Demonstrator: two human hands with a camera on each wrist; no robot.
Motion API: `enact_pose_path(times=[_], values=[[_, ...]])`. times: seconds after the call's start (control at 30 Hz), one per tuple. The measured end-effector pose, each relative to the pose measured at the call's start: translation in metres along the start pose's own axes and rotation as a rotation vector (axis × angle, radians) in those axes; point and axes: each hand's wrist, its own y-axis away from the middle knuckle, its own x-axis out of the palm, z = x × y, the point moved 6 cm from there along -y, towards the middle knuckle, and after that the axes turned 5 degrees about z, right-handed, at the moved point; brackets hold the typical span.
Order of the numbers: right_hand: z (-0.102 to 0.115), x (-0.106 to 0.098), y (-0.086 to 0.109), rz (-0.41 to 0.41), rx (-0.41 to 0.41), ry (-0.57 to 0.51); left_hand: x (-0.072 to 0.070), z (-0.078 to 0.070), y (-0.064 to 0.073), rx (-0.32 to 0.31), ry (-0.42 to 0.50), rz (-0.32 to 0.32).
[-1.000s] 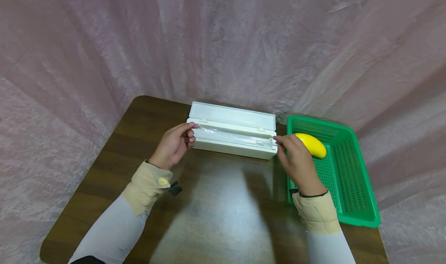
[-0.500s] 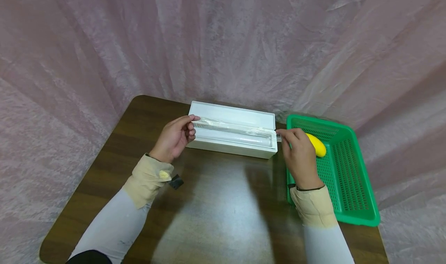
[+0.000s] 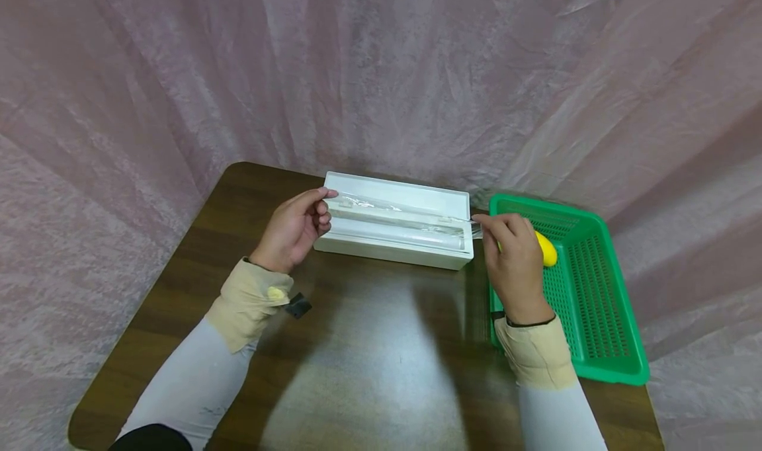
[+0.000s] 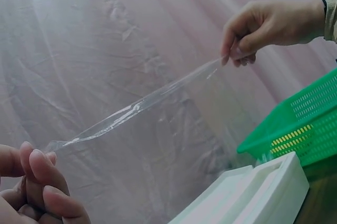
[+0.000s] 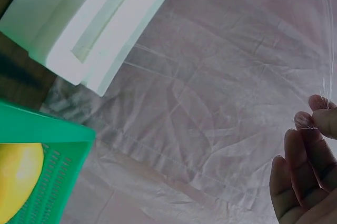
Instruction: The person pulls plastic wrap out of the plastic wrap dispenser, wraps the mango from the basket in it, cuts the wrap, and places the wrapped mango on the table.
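Note:
Stretched between my two hands is a sheet of clear cling film (image 4: 136, 107), its upper edge held above a white cling film box (image 3: 393, 252). My left hand (image 3: 292, 233) pinches the left corner between thumb and forefinger, the other fingers curled loosely. At the right corner, my right hand (image 3: 510, 266) pinches the film between thumb and fingertips, as the right wrist view also shows. The box's lid (image 3: 399, 193) stands raised at the back. Inside lies a pale roll (image 3: 405, 234), partly veiled by the film.
A green plastic basket (image 3: 619, 305) stands right of the box, behind my right forearm. In it lies a smooth yellow fruit, perhaps a mango (image 3: 546, 249), partly hidden by my right hand. A pink curtain (image 3: 381, 74) hangs behind the brown wooden table (image 3: 381, 371).
Both hands have moved up and away from the box opening, drawing the film's edge with them. More film now spans above the roll. The box and basket have stayed in place.

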Motion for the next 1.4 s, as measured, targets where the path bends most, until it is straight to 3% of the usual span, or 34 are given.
enact_pose_path(times=[0.33,0.57,0.9,1.07,1.2,1.4], values=[[0.013,-0.01,-0.003,-0.032,-0.007,-0.031,0.0,-0.009,0.009,0.041,-0.016,0.028],[0.024,-0.019,0.019,-0.028,-0.054,-0.046,-0.007,-0.001,0.038,0.053,-0.122,0.052],[0.038,-0.025,0.079,0.05,-0.061,-0.053,-0.025,0.04,0.094,-0.025,-0.239,0.108],[0.041,-0.018,0.104,0.148,-0.019,-0.051,-0.041,0.065,0.117,-0.099,-0.286,0.104],[0.041,-0.011,0.116,0.214,0.028,-0.038,-0.053,0.081,0.127,-0.164,-0.308,0.088],[0.04,-0.004,0.135,0.239,0.022,-0.07,-0.065,0.101,0.133,-0.268,-0.379,0.061]])
